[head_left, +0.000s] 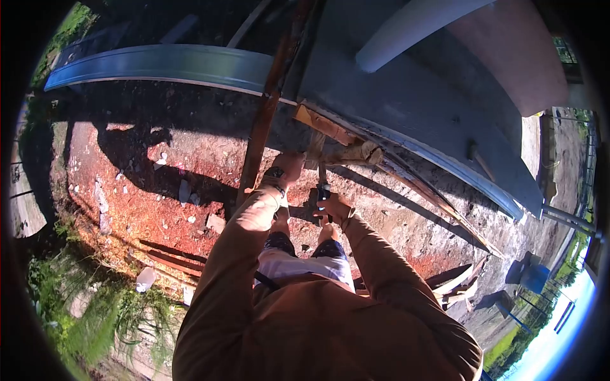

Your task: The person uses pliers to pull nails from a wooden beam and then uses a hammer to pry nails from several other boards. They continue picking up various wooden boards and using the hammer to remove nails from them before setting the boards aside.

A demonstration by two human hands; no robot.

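Observation:
My left hand (pixel 291 166) reaches forward and grips a short wooden piece (pixel 314 149) fixed under the curved metal formwork sheet (pixel 406 108). A watch sits on that wrist. My right hand (pixel 333 207) is closed around the dark handle of a tool (pixel 323 190), probably a hammer, held upright just below the wooden piece. A wooden block (pixel 363 152) and a plank (pixel 324 125) sit against the sheet's lower edge beside my hands. My orange sleeves and my feet show below.
A rusty steel pole (pixel 267 108) leans across the scene left of my hands. Red soil with stones (pixel 184 190) and wood scraps lies below. Grass grows at the lower left. A blue container (pixel 535 277) stands at the right.

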